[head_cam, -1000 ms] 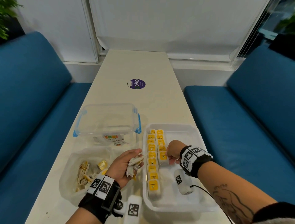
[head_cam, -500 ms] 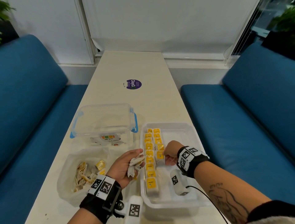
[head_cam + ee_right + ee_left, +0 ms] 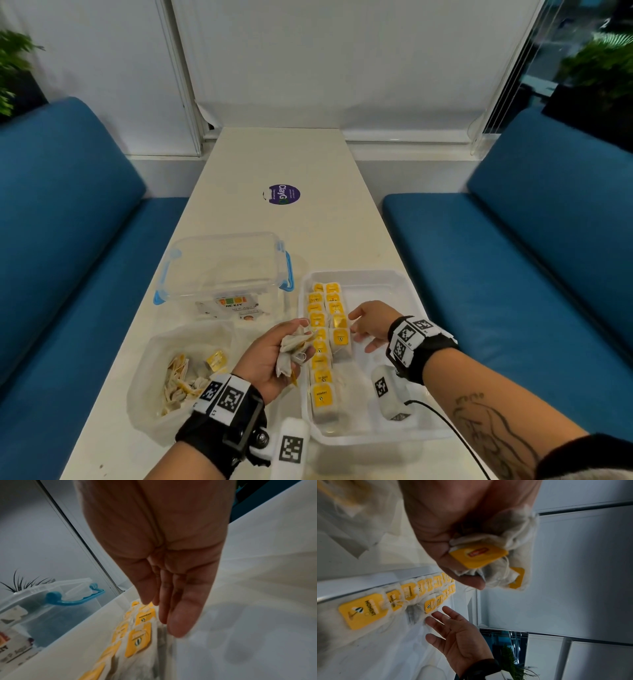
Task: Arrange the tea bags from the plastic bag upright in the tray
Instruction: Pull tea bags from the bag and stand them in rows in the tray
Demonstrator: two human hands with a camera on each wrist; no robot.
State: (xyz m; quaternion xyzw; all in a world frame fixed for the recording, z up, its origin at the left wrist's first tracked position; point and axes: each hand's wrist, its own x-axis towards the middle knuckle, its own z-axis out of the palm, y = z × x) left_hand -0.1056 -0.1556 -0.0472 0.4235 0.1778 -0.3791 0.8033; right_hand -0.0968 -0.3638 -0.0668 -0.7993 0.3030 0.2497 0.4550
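Note:
A white tray (image 3: 404, 284) holds two rows of tea bags (image 3: 322, 346) standing with yellow tags up; the left row is longer. My right hand (image 3: 363, 330) hovers inside the tray just right of the short row's nearest tea bag (image 3: 340, 339), fingers straight and spread, holding nothing. In the right wrist view its fingers (image 3: 178, 615) point down beside that bag (image 3: 139, 639). My left hand (image 3: 294, 342) is at the tray's left rim and grips a bunch of tea bags (image 3: 481, 555). The plastic bag (image 3: 161, 356) lies to the left with several tea bags inside.
A clear lidded box with blue clips (image 3: 222, 270) stands behind the plastic bag. A purple sticker (image 3: 284, 194) lies mid-table. Blue benches flank the narrow white table (image 3: 274, 154). The tray's right half (image 3: 387, 298) is bare. A black cable runs from my right wrist.
My right hand has let go of the tea bag it was setting at the short row's near end. It has opened and drawn slightly right. The left hand has kept its bunch in place.

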